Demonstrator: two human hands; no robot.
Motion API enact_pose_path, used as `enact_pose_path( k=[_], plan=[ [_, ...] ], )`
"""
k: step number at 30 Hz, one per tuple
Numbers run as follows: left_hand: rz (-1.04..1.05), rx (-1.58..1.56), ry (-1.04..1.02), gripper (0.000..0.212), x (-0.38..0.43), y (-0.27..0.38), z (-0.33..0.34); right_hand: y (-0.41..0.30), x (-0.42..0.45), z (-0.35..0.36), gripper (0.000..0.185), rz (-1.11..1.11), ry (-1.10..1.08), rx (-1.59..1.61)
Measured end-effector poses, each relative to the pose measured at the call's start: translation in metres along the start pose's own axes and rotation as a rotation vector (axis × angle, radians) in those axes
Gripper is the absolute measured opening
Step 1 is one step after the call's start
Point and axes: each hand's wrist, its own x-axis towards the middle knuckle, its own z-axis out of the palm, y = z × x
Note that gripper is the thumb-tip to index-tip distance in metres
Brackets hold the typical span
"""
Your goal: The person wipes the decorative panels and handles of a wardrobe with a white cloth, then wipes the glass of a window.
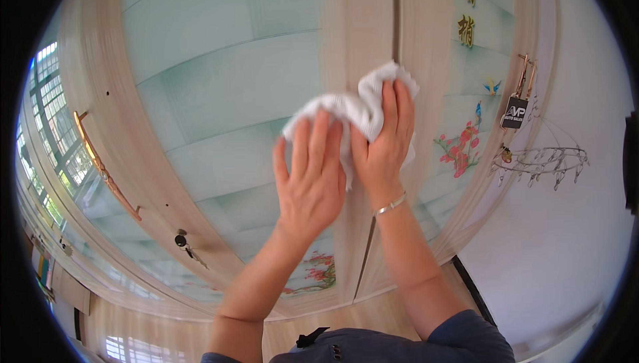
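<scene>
A crumpled white cloth point(344, 105) lies against the pale wood-grain frame point(360, 23) between two wardrobe doors, spreading over the edge of a green glass panel point(234, 93). My left hand point(312, 183) holds the cloth's left end, its fingers stretched flat over it. Higher and to the right, my right hand point(387, 148) grips the other end under bent fingers. A silvery bracelet point(390, 204) circles my right wrist. Part of the cloth hangs down between the two hands. Slight blur softens both hands, and their palms are hidden.
On the left door are a long copper-coloured handle point(105, 173) and a lock with keys point(180, 239). From the right door's handle point(523, 78) hang a black tag point(515, 112) and a round clip hanger point(541, 160). A white wall point(559, 243) stands at right; wood-look floor point(164, 335) lies below.
</scene>
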Motion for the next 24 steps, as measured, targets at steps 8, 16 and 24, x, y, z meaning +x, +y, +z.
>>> enact_pose_path(
  k=[8,16,24],
  plan=[
    [0.046,0.099,0.123,0.055,0.033,0.012,0.026,0.032,0.019,0.005,0.038,-0.077,0.112,0.105],
    [0.278,0.093,-0.254,0.052,-0.086,0.025,0.06,0.066,-0.127,-0.047,0.035,-0.049,-0.07,0.039],
    [0.257,0.112,-0.343,0.055,-0.085,0.033,0.041,0.05,-0.108,-0.092,0.033,0.213,-0.226,-0.16]
  ],
)
